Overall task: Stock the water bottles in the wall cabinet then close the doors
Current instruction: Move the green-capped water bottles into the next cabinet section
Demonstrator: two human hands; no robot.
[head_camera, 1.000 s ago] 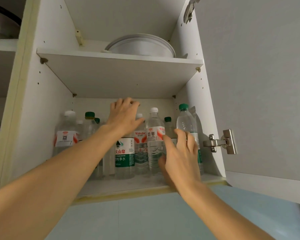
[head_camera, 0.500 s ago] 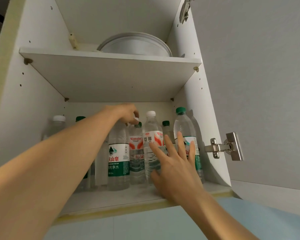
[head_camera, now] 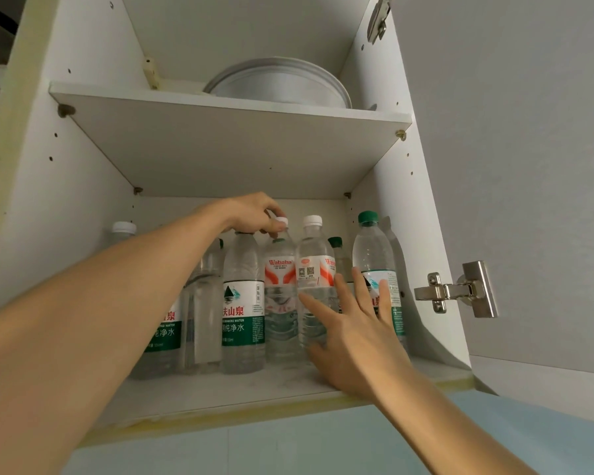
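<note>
Several clear water bottles stand on the lower shelf point(head_camera: 220, 389) of the open wall cabinet. My left hand point(head_camera: 251, 214) reaches in from the left and curls its fingers over the top of a green-labelled bottle point(head_camera: 242, 303), hiding its cap. Two red-labelled bottles with white caps point(head_camera: 280, 303) point(head_camera: 314, 269) stand to its right. A green-capped bottle point(head_camera: 371, 248) stands furthest right. My right hand point(head_camera: 354, 334) is spread, its straight fingers against the right red-labelled bottle and the green-capped bottle. More bottles stand behind my left forearm.
The right cabinet door point(head_camera: 528, 166) is swung wide open, its metal hinge point(head_camera: 456, 291) jutting out beside my right hand. A round white pan point(head_camera: 278, 84) sits on the upper shelf point(head_camera: 220, 142). A pale blue wall runs below the cabinet.
My left hand has dropped from a loose hover above the bottles onto the green-labelled bottle's top and curled round it. My right hand has spread its fingers against the bottles on the right.
</note>
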